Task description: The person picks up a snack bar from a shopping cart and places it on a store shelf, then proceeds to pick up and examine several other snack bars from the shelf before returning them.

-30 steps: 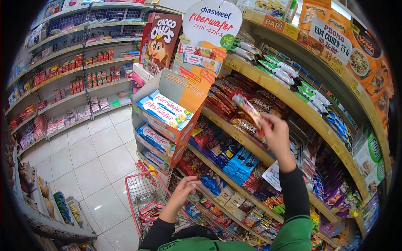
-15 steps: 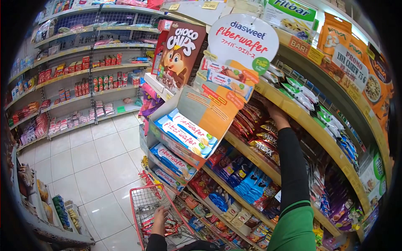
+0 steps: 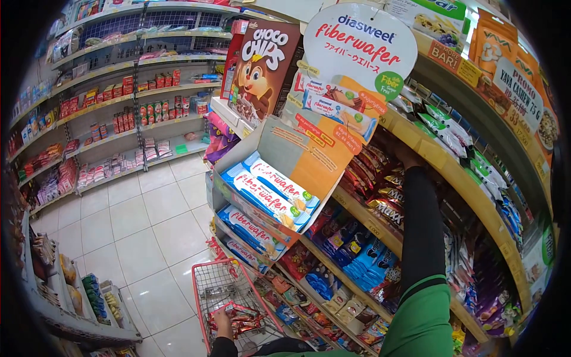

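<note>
Two hands are working apart: the right hand (image 3: 403,156) is reaching deep into the upper shelf (image 3: 437,156) among the red snack packets (image 3: 372,169), and its fingers are hidden behind the stock, so I cannot tell whether it is clasping one or lying slack. The left hand (image 3: 223,326) is resting low in the red shopping basket (image 3: 209,287), touching the red packets (image 3: 242,321) already lying there; its grip is too small to judge. To do this well, the person is probably best served by closing on a single packet by its edge and drawing it straight out, so the neighbouring packets are not being dragged off the shelf lip, while the other hand is steadying the basket. Compared with half a second ago, the right arm is stretching further in, the wrist now disappearing behind the fiberwafer display (image 3: 297,160), and the left hand is sitting lower in the basket.
</note>
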{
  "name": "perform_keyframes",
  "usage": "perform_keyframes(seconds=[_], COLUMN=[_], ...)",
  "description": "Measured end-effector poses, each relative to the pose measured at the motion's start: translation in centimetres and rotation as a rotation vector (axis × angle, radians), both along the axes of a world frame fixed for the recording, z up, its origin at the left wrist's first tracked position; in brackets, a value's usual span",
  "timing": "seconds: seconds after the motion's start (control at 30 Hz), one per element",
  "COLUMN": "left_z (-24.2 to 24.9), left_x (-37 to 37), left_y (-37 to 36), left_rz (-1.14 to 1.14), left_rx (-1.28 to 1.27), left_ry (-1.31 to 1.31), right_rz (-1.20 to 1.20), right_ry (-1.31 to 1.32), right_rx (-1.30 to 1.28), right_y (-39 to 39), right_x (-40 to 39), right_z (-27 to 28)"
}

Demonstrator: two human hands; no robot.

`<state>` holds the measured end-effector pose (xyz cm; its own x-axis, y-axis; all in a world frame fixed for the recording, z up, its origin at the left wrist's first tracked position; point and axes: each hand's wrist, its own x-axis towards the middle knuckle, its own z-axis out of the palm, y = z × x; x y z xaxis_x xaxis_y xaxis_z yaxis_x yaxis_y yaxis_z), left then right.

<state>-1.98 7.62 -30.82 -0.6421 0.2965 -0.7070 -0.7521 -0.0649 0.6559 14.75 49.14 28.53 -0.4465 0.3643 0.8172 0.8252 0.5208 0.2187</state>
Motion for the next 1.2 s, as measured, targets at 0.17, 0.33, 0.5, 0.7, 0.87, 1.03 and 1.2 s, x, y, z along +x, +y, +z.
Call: perform_keyframes(seconds=[0.17, 0.33, 0.5, 0.7, 0.87, 1.03, 1.2], left_z=[-0.1, -5.9, -5.5, -5.3, -6.8, -4.0, -5.5], left_x=[0.1, 0.3, 1.7, 2.8, 3.6, 4.7, 4.4], left_y=[-1.2, -3.8, -5.2, -8.1, -9.3, -7.9, -7.2], left_rz=[0.011, -0.261, -0.096, -0.324, -0.537, -0.700, -1.038], left_rx=[0.007, -0.073, -0.181, -0.498, -0.629, -0.679, -0.806], left_ry=[-0.031, 0.333, 0.349, 0.423, 0.502, 0.700, 0.794], right_rz=[0.003, 0.016, 0.094, 0.064, 0.738, 0.379, -0.019], right_ry=[-0.029, -0.148, -0.289, -0.092, 0.036, -0.255, -0.523], right_rx=[-0.028, -0.142, -0.274, -0.085, -0.302, -1.185, -1.776], right_y=[0.5, 1.5, -0.7, -16.6, -26.2, -28.7, -32.8], right_x=[-0.2, -0.4, 0.7, 2.1, 3.7, 10.0, 14.2], right_z=[-0.2, -0.2, 0.1, -5.1, -16.0, -38.8, -48.7])
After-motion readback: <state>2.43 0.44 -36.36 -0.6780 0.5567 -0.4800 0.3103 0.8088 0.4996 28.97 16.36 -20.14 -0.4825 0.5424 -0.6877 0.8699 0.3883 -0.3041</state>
